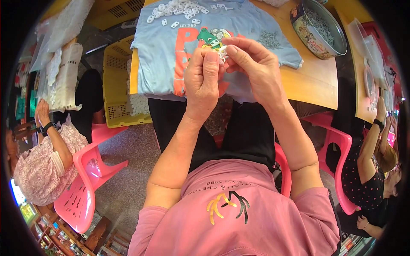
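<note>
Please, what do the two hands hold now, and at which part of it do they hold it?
Both the left hand and the right hand pinch one small white plastic piece between thumb and fingers. It is mostly hidden, so the exact part held cannot be told.

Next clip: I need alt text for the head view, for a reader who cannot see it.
Seated person's left hand and right hand pinch a small white plastic piece together above a light blue shirt spread on a wooden table. More white pieces lie on the shirt; a round tin stands right.

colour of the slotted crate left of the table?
Yellow: the slotted plastic crate beside the wooden table shows best in the head view.
</note>
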### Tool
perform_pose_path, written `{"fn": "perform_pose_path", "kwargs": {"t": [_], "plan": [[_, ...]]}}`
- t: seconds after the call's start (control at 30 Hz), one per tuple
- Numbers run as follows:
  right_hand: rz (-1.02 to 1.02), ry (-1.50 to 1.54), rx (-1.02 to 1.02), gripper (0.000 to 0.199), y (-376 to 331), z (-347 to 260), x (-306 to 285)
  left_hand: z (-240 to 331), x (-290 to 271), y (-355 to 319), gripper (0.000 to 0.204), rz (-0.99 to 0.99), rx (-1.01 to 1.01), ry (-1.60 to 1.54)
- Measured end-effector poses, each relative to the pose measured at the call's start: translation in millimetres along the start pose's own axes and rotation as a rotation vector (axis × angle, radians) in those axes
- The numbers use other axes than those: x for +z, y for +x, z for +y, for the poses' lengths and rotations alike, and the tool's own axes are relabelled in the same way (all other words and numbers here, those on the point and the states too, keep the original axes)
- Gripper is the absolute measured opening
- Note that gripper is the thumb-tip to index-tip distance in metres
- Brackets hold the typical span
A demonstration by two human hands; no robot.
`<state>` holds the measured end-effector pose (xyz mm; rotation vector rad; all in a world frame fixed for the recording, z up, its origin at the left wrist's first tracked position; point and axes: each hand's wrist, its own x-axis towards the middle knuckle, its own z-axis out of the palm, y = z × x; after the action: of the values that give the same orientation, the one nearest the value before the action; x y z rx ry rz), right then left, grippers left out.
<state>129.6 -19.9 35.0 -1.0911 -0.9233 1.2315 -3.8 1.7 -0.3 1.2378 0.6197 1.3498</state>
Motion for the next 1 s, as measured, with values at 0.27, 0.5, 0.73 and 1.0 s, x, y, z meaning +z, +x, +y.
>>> {"fn": "perform_pose_path", "kwargs": {"t": [0.27, 0.5, 0.73, 1.0], "plan": [[-0.006, -0.3, -0.027, 0.025, -8.9, -10.2, -6.9, -2.9, -0.4, 0.9, 0.022, -0.008, 0.037, -0.033], [0.061, 0.008, 0.02, 0.028, -10.0, -20.2, -5.4, 0.9, 4.4, 1.8, 0.021, 0.015, 0.012, 0.049], [0.025, -0.029, 0.002, 0.028, -9.6, -19.4, -2.9, -0.2, 4.3, 2.0, 0.024, 0.024, -0.004, 0.053], [0.04, -0.091, -0.022, 0.028, -10.2, -17.5, -1.2, -2.9, 3.9, 1.1, 0.026, 0.043, 0.0, 0.12]]}}
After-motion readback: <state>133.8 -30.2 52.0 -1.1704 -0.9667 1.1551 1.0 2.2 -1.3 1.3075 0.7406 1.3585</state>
